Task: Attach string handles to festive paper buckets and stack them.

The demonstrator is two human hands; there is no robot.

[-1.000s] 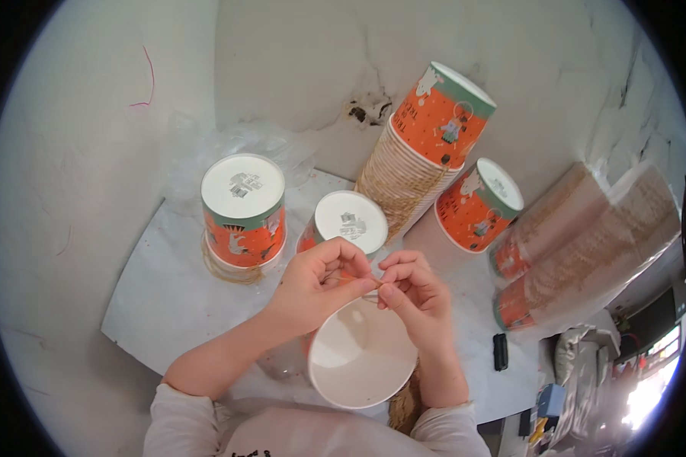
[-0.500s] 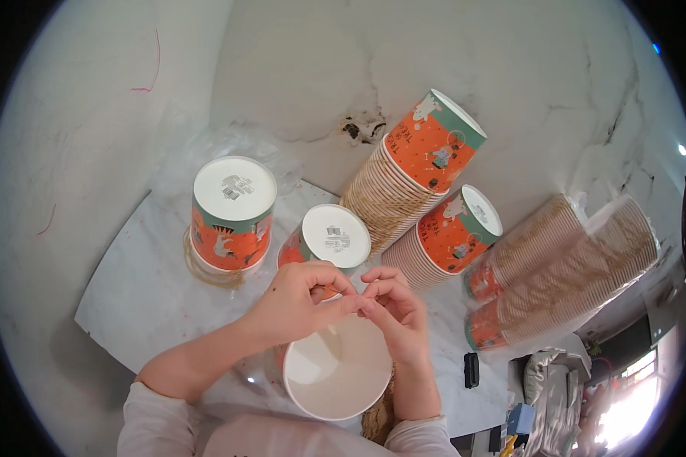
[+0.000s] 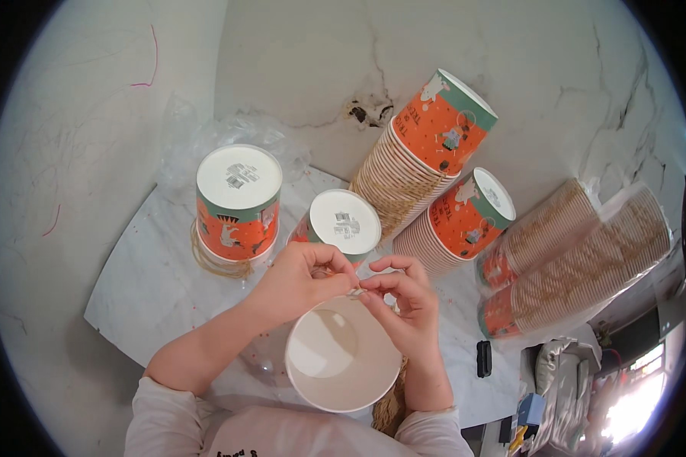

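Above the far rim of an open paper bucket (image 3: 343, 358), my left hand (image 3: 305, 278) and my right hand (image 3: 408, 305) meet fingertip to fingertip. Both pinch a thin pale cord (image 3: 355, 292), mostly hidden by the fingers. The right hand's other fingers are loosely curled and raised. The bucket stands mouth up close to my body, white inside. Beside my right forearm lies a bundle of tan cord (image 3: 391, 404), partly covered. Just beyond my hands, an orange and green bucket (image 3: 345, 221) stands upside down.
Another upturned bucket (image 3: 238, 202) with a tan cord loop stands at left, before clear plastic film (image 3: 236, 126). Nested bucket stacks lean at the back, one tall (image 3: 427, 145), one shorter (image 3: 457, 221). Plastic-wrapped stacks (image 3: 579, 259) lie right. A small black object (image 3: 484, 359) rests nearby.
The whole view has shifted slightly. My fingertips still meet over the bucket's rim, with the right fingers a little more spread, and a bit of pale cord now shows between them.
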